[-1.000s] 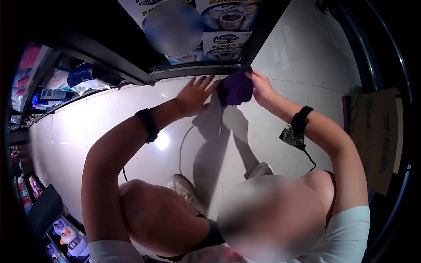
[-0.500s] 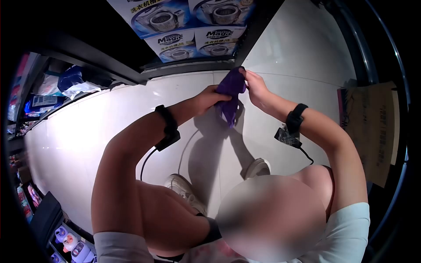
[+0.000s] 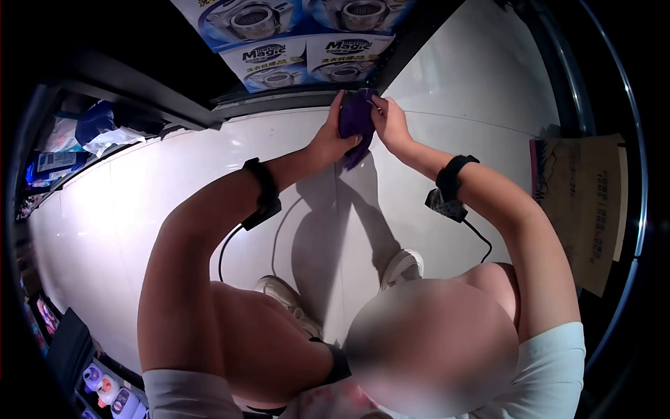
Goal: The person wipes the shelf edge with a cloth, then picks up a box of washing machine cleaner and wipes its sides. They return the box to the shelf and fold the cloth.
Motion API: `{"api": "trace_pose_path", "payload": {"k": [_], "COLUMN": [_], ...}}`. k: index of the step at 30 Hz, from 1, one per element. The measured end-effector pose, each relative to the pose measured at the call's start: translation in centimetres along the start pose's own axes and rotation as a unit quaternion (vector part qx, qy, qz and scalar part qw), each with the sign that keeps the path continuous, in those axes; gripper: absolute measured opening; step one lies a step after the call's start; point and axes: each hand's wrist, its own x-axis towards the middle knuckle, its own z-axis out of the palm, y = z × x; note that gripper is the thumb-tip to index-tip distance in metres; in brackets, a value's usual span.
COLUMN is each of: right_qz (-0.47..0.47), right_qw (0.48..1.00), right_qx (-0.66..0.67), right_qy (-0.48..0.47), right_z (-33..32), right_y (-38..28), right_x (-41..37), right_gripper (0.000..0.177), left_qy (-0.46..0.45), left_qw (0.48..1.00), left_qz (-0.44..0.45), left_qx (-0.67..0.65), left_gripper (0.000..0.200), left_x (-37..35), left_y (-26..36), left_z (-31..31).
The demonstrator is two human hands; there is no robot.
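Note:
A purple cloth (image 3: pixel 356 120) is bunched between my two hands, in front of the lower edge of a dark shelf. My left hand (image 3: pixel 333 142) grips its left side, thumb lying across the front and fingers partly hidden behind it. Thumb and fingertips of my right hand (image 3: pixel 391 124) pinch the upper right edge. The lower end of the cloth hangs loose in a narrow point above the pale floor (image 3: pixel 167 230).
Blue and white boxes (image 3: pixel 279 66) with washing-machine pictures stand stacked on the shelf ahead. Packaged goods (image 3: pixel 105 129) fill a low shelf at left, with bottles (image 3: pixel 108 390) at lower left. A cardboard box (image 3: pixel 583 209) stands at right beside a dark rail. Both wrists wear strapped devices with cables.
Both hands have moved slightly up and left with the cloth. It is now more gathered, and my left hand has shifted up along its side. Less of the cloth hangs down.

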Motion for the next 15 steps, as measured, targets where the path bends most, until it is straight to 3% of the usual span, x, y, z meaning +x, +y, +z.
{"api": "trace_pose_path", "payload": {"k": [1,3,5,7,9,12,15], "right_qz": [-0.046,-0.089,-0.009,-0.012,0.002,-0.04,-0.058], "right_qw": [0.997,0.99,0.987,0.99,0.993,0.991,0.989], "right_qx": [-0.058,-0.112,-0.158,-0.137,-0.115,-0.13,-0.134], "right_qy": [0.007,0.014,-0.01,-0.004,-0.014,-0.014,0.039], "right_z": [-0.3,0.0,0.8,1.7,1.8,1.7,2.8], "right_y": [-0.5,-1.2,-1.7,-1.2,-1.4,-1.4,-1.6], "right_x": [0.1,0.0,-0.5,-0.7,-0.7,-0.7,-1.0], "right_gripper": [0.027,0.029,0.034,0.036,0.039,0.04,0.04], "left_qy": [-0.002,-0.028,-0.032,-0.032,-0.018,0.002,-0.037], "left_qw": [1.0,0.975,0.983,0.99,0.98,0.99,0.982], "left_qz": [-0.001,0.161,0.14,0.118,0.077,0.029,0.096], "left_qx": [0.0,0.15,0.114,0.076,0.181,0.135,0.157], "left_gripper": [0.081,0.082,0.078,0.075,0.066,0.06,0.059], "left_x": [0.2,0.8,1.8,2.1,2.1,1.7,2.2], "left_y": [-0.4,-1.2,-1.8,-1.7,-1.4,-1.3,-0.9], "left_z": [-0.2,-0.8,-1.3,-1.6,-2.0,-2.5,-4.1]}}
